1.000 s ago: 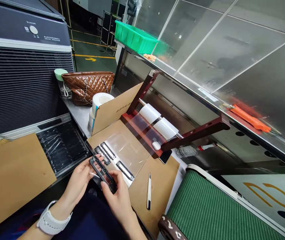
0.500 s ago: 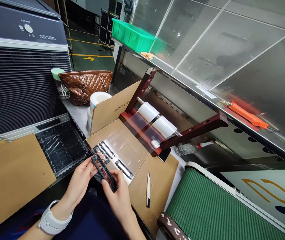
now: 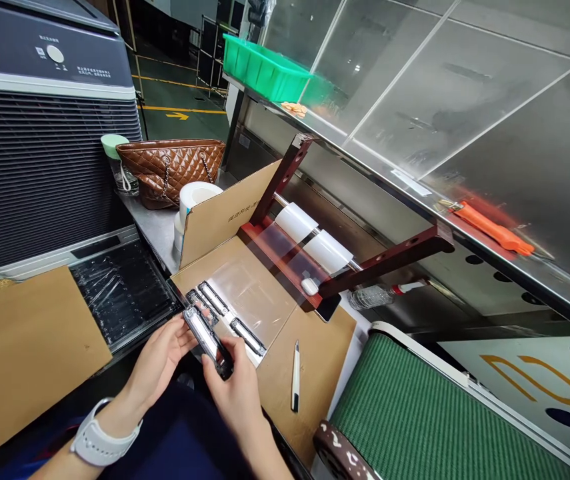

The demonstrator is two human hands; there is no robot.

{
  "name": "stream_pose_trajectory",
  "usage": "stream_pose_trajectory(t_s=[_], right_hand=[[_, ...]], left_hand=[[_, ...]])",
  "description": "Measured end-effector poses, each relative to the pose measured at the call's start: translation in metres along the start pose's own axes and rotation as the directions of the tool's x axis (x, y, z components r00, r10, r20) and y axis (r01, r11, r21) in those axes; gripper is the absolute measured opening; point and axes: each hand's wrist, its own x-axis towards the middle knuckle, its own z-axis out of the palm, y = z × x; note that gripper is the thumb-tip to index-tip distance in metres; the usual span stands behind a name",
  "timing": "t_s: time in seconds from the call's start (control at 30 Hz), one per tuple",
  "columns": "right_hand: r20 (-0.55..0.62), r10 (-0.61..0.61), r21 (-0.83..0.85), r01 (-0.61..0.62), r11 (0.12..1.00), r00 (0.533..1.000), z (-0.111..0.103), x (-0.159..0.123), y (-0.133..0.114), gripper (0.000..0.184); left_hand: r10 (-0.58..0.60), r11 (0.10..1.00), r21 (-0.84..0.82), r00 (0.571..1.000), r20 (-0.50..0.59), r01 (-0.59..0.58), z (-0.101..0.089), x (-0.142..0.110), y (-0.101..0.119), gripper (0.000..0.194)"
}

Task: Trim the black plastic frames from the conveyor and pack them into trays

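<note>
Between my two hands is a long, narrow black plastic part [image 3: 203, 335] with a glossy, light-reflecting middle. My left hand [image 3: 159, 353] has its fingers around the far end. My right hand [image 3: 237, 381] pinches the near end between thumb and fingers. Just beyond, similar black strip parts [image 3: 248, 335] lie on white backing and clear film [image 3: 257, 293] on a cardboard sheet [image 3: 277, 393]. The film leads up to two white rolls [image 3: 295, 223] on a dark red stand [image 3: 285, 260].
A white utility knife [image 3: 295, 377] lies on the cardboard, right of my hands. A green conveyor belt [image 3: 429, 413] runs at the right. At left are a black tray [image 3: 125, 293] and a cardboard flap [image 3: 29, 360]. An orange-handled tool [image 3: 495, 229] rests on the steel ledge.
The black part has been tilted in my hands, so its middle now shines where it looked dark and open before. Both hands keep nearly the same place.
</note>
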Motion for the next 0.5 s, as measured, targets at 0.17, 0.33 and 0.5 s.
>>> stream_pose_trajectory(t_s=[0.17, 0.33, 0.5], right_hand=[[-0.014, -0.023, -0.049, 0.022, 0.999, 1.0, 0.0, -0.001, -0.001, 0.022], [-0.01, -0.021, -0.083, 0.02, 0.996, 1.0, 0.002, -0.003, -0.001, 0.022], [-0.008, -0.004, -0.052, 0.003, 0.999, 1.0, -0.006, -0.011, 0.008, 0.032]], left_hand=[[-0.046, 0.998, -0.037, 0.999, 0.002, 0.047, 0.001, -0.001, 0.002, 0.037], [-0.016, 1.0, 0.0, 1.0, 0.002, 0.016, 0.002, -0.003, 0.002, 0.038], [0.023, 0.999, 0.047, 1.0, 0.015, -0.024, 0.0, -0.002, 0.007, 0.037]])
